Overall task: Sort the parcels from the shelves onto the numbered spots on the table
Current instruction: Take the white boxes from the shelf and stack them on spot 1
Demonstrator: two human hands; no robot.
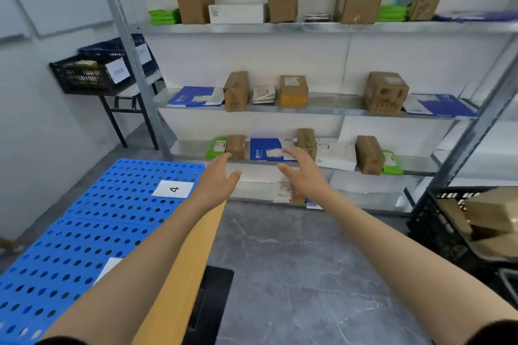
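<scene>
Grip status: both hands wide and empty. Left hand [217, 176] is extended with fingers straight and thumb spread, holding nothing. Right hand [301, 169] is extended likewise, fingers slightly curved, palm turned toward the left hand. Both are raised in front of the third shelf [420, 166] of the metal rack. A flat blue parcel [265, 148] with a white label lies on that shelf, seen between the two hands. The right fingertips overlap its right edge in this view; contact cannot be confirmed. A brown carton [236, 146] stands just left of the parcel, with a green mailer [215, 147] beyond it. The surface at lower left carries blue perforated panels [84, 232], with a white card marked 4 [173, 189] lying on them. A second card [110, 266] is partly hidden by the left forearm. A black crate [429, 221] holding cartons sits at right.
</scene>
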